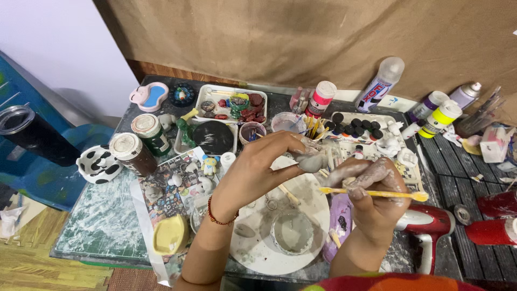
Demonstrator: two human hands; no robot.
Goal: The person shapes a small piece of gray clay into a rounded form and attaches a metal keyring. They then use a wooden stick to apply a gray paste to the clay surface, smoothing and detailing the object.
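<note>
Grey clay (pixel 311 160) sits pinched in the fingertips of the left hand (pixel 258 167), held up above the white wheel (pixel 253 253) on the bench (pixel 97 226). The lump lies at the far right tip of that grip, pointing toward the right hand (pixel 371 194). The right hand is clenched on a yellow tool (pixel 377 193), whose long axis runs nearly level, left to right. Its left end points at the clay and stops just short of it, slightly lower; the broader right end sticks out past the knuckles toward the red dryer (pixel 431 226). So the clay lies left of and a little above the tool's near tip, and both hands are clay-smeared and close together. A small glass bowl (pixel 292 231) rests on the wheel directly beneath them.
</note>
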